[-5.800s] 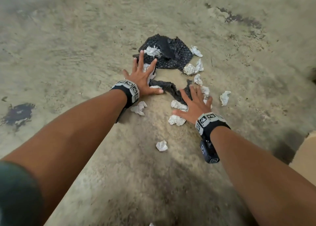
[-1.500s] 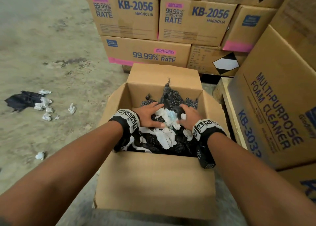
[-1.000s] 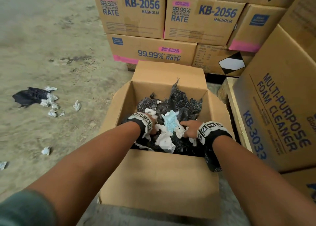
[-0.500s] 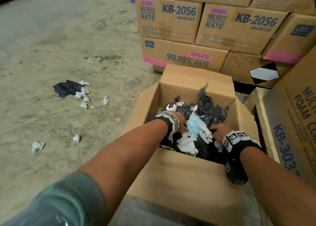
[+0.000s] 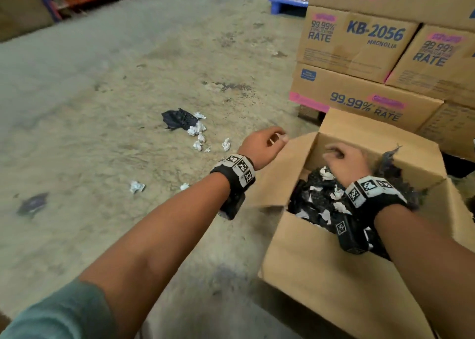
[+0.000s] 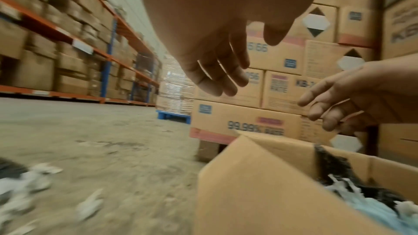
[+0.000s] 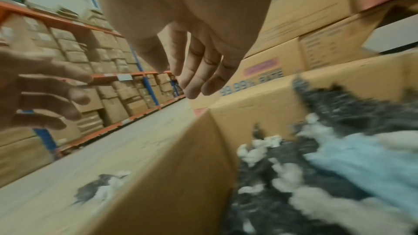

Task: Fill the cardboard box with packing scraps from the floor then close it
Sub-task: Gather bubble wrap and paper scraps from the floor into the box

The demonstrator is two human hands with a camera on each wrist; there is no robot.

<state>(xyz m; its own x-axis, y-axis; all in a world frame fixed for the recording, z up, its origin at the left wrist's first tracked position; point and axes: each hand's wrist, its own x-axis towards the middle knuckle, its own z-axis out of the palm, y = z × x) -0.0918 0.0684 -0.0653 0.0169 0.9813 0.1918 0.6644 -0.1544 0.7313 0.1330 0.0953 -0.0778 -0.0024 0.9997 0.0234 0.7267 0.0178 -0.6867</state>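
The open cardboard box [image 5: 331,282] stands on the floor at the right, holding black netting and white and pale blue paper scraps [image 5: 318,197]. My left hand [image 5: 264,146] hovers empty over the box's left flap [image 5: 280,174], fingers loosely bent. My right hand [image 5: 344,161] hangs empty above the scraps inside the box. Both wrist views show relaxed, spread fingers, the left hand [image 6: 217,71] and the right hand [image 7: 194,71], holding nothing. On the floor to the left lie a black netting piece [image 5: 177,119] and several white crumpled scraps [image 5: 198,130].
Stacked printed cartons [image 5: 359,56] stand right behind the box. Two more white scraps [image 5: 137,186] and a dark stain [image 5: 32,205] lie on the concrete floor at the left. Orange-and-blue shelving [image 6: 68,42] with boxes runs along the far side, and a blue pallet [image 5: 288,6] sits beyond.
Both hands have lifted out of the scraps in the box and let them go. The left hand has swung left over the flap. My view has turned left toward the floor.
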